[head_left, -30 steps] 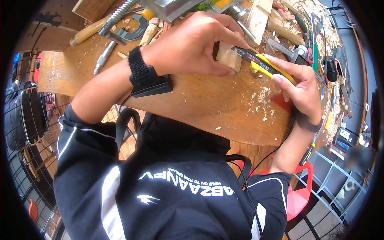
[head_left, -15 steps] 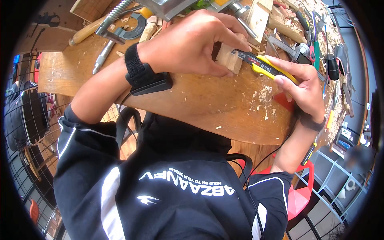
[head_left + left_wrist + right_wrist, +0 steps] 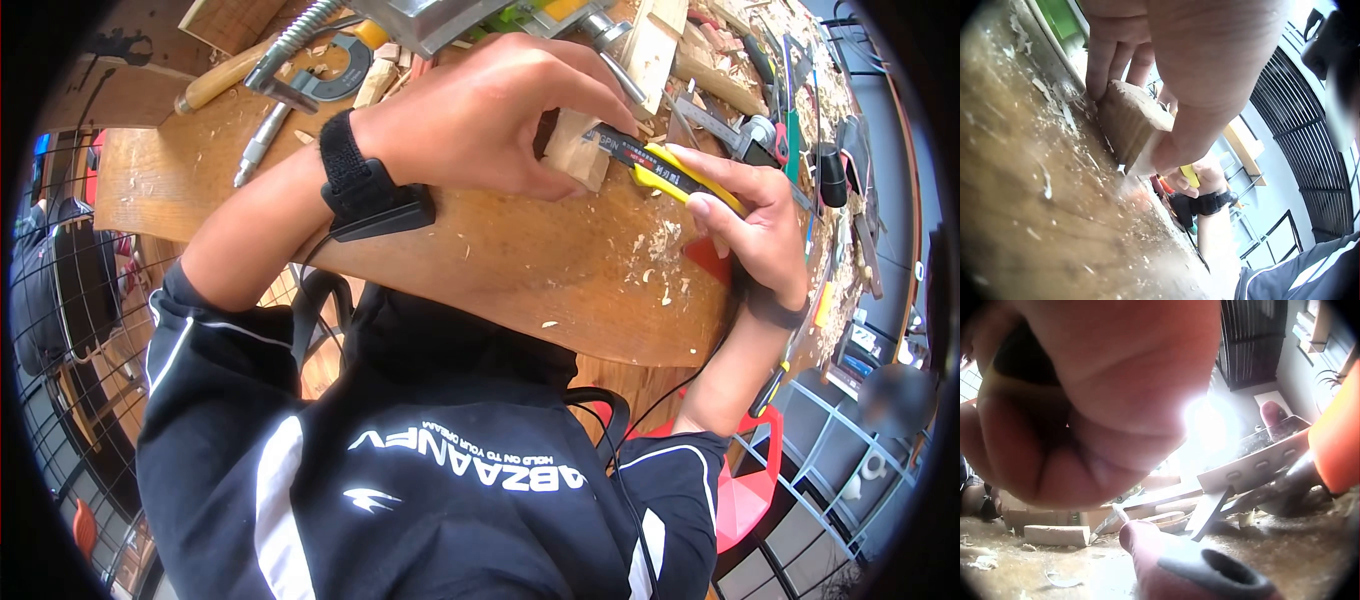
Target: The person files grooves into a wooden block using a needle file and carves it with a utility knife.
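My left hand (image 3: 490,115) grips a small pale wooden block (image 3: 575,160) between thumb and fingers, just above the bench. In the left wrist view the block (image 3: 1129,122) shows a rough, cut upper face, with the thumb along its near side. A yellow and black utility knife (image 3: 690,182) is in my right hand (image 3: 765,215), its fingers and thumb pinching the yellow body. The knife's black front end overlaps the block's right side in the head view; its blade tip is hidden there. From the right wrist, my hand (image 3: 1104,419) fills the upper left.
Wood shavings (image 3: 655,250) lie scattered across the wooden bench (image 3: 480,260). A micrometer (image 3: 340,75) and a metal vise-like tool (image 3: 420,20) stand behind the left hand. A caliper (image 3: 720,120) lies among offcuts at right. A red-and-grey handle (image 3: 1191,562) sits below the right wrist.
The block has shifted slightly to the right and its face has turned a little. The knife's front end has moved slightly right and down with it. Both hands keep their hold.
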A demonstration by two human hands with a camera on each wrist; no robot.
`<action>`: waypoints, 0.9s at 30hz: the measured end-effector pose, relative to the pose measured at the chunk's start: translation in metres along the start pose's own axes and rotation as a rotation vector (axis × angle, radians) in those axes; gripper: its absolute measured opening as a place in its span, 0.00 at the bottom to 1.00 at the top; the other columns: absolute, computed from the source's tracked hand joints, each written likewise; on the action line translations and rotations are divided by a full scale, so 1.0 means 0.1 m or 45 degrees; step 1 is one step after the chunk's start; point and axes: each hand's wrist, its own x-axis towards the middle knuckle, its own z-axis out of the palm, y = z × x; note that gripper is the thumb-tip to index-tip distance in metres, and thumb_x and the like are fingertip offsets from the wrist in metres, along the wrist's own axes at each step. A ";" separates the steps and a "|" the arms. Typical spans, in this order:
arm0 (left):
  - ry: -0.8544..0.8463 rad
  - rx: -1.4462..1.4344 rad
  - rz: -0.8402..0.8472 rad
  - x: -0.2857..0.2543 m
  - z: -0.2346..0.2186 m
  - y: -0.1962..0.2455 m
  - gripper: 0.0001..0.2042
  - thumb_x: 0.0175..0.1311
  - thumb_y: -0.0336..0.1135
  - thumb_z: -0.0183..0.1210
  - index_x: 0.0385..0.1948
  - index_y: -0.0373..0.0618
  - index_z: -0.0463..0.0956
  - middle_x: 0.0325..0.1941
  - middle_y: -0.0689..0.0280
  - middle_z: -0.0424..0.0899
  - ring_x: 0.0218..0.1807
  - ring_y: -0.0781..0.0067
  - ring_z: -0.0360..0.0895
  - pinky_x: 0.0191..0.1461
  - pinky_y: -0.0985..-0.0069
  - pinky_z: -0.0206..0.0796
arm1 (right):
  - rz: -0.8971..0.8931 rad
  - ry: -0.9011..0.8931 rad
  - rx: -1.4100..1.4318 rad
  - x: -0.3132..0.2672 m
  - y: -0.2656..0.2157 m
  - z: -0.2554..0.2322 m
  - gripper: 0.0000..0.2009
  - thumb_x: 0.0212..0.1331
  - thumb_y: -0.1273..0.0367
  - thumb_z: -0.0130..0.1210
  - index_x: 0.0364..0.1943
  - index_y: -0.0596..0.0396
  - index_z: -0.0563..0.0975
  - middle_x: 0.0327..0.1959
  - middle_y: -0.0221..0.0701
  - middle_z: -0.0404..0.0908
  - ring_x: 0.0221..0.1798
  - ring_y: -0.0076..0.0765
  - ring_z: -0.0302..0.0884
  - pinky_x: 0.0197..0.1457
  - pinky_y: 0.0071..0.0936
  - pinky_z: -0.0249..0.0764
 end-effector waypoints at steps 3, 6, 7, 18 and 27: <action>0.020 0.011 0.036 -0.01 0.04 -0.03 0.28 0.45 0.27 0.76 0.54 0.46 0.84 0.57 0.59 0.84 0.55 0.57 0.84 0.56 0.68 0.78 | 0.034 0.026 -0.007 0.01 -0.06 0.03 0.20 0.66 0.72 0.63 0.62 0.52 0.82 0.27 0.19 0.82 0.22 0.09 0.67 0.25 0.15 0.63; 0.008 0.008 -0.002 -0.02 0.02 0.01 0.28 0.45 0.27 0.77 0.54 0.48 0.85 0.58 0.60 0.83 0.54 0.59 0.84 0.51 0.70 0.78 | 0.091 0.017 0.039 0.01 -0.07 0.05 0.20 0.66 0.72 0.63 0.62 0.52 0.82 0.28 0.19 0.83 0.22 0.09 0.67 0.25 0.15 0.63; -0.018 0.001 -0.043 -0.02 0.01 0.03 0.28 0.45 0.28 0.77 0.55 0.48 0.85 0.58 0.60 0.83 0.53 0.60 0.84 0.48 0.71 0.79 | 0.091 0.015 0.038 0.00 -0.07 0.05 0.20 0.66 0.72 0.63 0.62 0.52 0.82 0.28 0.19 0.83 0.22 0.09 0.67 0.25 0.15 0.63; -0.041 -0.036 0.016 -0.03 0.01 0.03 0.29 0.43 0.25 0.74 0.54 0.48 0.85 0.57 0.59 0.83 0.53 0.59 0.84 0.50 0.70 0.78 | 0.028 -0.053 -0.006 -0.02 -0.04 0.00 0.20 0.65 0.72 0.64 0.61 0.53 0.82 0.31 0.20 0.85 0.22 0.09 0.68 0.26 0.14 0.64; -0.082 -0.065 0.055 -0.02 0.00 0.00 0.30 0.42 0.24 0.73 0.55 0.46 0.85 0.57 0.57 0.83 0.56 0.55 0.83 0.57 0.67 0.76 | 0.042 -0.068 0.015 -0.01 -0.04 -0.01 0.20 0.64 0.71 0.65 0.61 0.54 0.83 0.29 0.21 0.84 0.22 0.10 0.71 0.25 0.15 0.65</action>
